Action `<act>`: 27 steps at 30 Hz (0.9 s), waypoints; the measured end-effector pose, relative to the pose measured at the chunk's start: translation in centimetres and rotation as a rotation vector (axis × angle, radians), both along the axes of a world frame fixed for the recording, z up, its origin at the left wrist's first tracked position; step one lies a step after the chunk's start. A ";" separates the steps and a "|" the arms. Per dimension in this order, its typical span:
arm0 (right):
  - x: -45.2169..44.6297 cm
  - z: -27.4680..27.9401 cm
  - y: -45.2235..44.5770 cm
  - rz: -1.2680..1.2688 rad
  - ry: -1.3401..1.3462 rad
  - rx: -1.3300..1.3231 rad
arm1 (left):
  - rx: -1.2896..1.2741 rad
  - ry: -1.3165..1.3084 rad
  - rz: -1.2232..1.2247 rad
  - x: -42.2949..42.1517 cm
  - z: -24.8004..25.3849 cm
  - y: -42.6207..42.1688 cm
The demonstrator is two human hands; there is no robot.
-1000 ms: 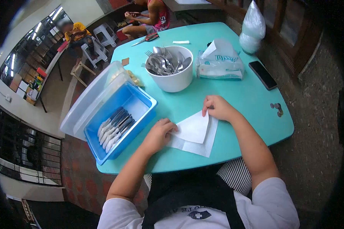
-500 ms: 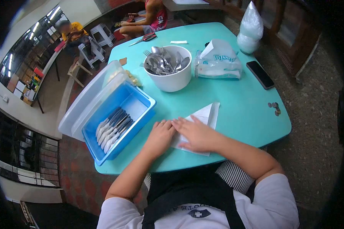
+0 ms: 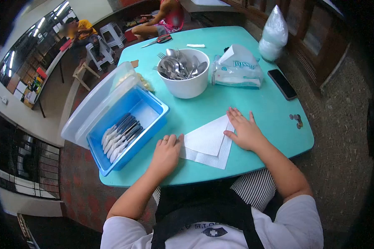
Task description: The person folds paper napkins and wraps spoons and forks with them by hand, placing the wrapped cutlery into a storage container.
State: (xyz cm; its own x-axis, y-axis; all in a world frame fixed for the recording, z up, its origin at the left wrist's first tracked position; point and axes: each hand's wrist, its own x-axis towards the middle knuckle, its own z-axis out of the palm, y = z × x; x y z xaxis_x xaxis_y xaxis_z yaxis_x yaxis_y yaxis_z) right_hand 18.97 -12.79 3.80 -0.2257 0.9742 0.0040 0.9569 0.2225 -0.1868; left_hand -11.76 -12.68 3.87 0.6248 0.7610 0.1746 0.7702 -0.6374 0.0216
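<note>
A white paper napkin [image 3: 207,139] lies folded slantwise on the table in front of me, its upper layer covering part of the lower one. My left hand [image 3: 167,155] is at its left corner, fingers curled, with the corner under the fingertips. Flat across the napkin's upper right edge rests my right hand [image 3: 247,130], fingers stretched and thumb apart. To the left, a blue plastic tub [image 3: 156,110] holds several wrapped cutlery bundles [image 3: 122,135] with white paper ends and dark handles. A white bucket [image 3: 185,88] full of metal spoons and forks stands beyond the napkin.
On the turquoise table [image 3: 274,137] are a tissue pack [image 3: 239,74], a phone [image 3: 282,84], coins [image 3: 297,120], red-handled scissors [image 3: 158,40] and a plastic-wrapped white cone [image 3: 273,37]. A clear lid [image 3: 97,103] leans by the tub. Two people sit beyond.
My right hand has slid right and up, away from my left hand, to the napkin's upper right edge. My left hand has shifted slightly left and down. More of the folded napkin shows.
</note>
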 end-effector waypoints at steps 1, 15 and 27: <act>-0.1 0.0 0.1 0.004 -0.007 0.008 | 0.004 0.024 0.023 -0.5 -0.1 -0.3; -0.3 0.6 0.0 0.015 0.001 -0.022 | -0.071 -0.257 0.085 5.2 5.1 1.2; -0.8 1.2 -0.6 0.077 0.187 0.118 | -0.208 -0.118 -0.176 8.0 -1.4 1.6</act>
State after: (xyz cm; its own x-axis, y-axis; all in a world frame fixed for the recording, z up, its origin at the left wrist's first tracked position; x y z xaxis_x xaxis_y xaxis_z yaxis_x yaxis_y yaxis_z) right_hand 18.13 -13.38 4.99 -0.2837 0.9445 0.1658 0.8875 0.3241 -0.3276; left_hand -3.76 -11.07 2.43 0.7354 0.6694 0.1055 0.6324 -0.7338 0.2483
